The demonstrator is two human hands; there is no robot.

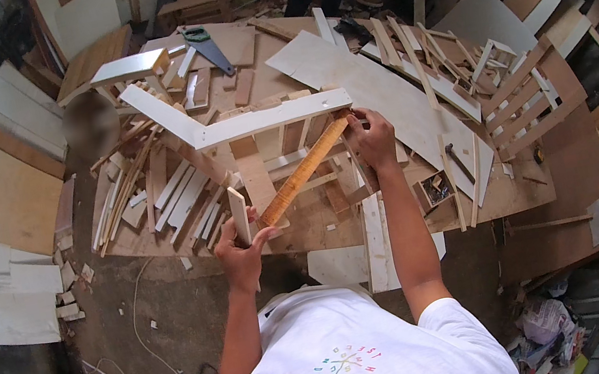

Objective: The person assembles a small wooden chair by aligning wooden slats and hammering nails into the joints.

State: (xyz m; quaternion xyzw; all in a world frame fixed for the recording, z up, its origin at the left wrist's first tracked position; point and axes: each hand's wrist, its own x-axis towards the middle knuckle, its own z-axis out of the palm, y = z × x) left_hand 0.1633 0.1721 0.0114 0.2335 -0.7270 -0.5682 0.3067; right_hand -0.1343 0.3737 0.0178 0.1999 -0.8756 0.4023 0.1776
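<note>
wooden ruler (pixel 303 173) runs diagonally from left hand (pixel 241 255) up to right hand (pixel 371 138)

The left hand (pixel 241 255) is closed, with the arm bent near the body; the right hand (pixel 371 138) reaches further forward, its fingers apparently pinching.

The long ruler (pixel 303 173) at the frame's centre looks like bare yellowish wood, matt. The small strip (pixel 240 215) by its lower end is wood with a smooth white face, as is the L-shaped frame (pixel 224 124) above centre. The worktable (pixel 545 168) is raw brown board, dull and scuffed. The handsaw (pixel 209 47) at upper centre has a grey metal blade.
</note>
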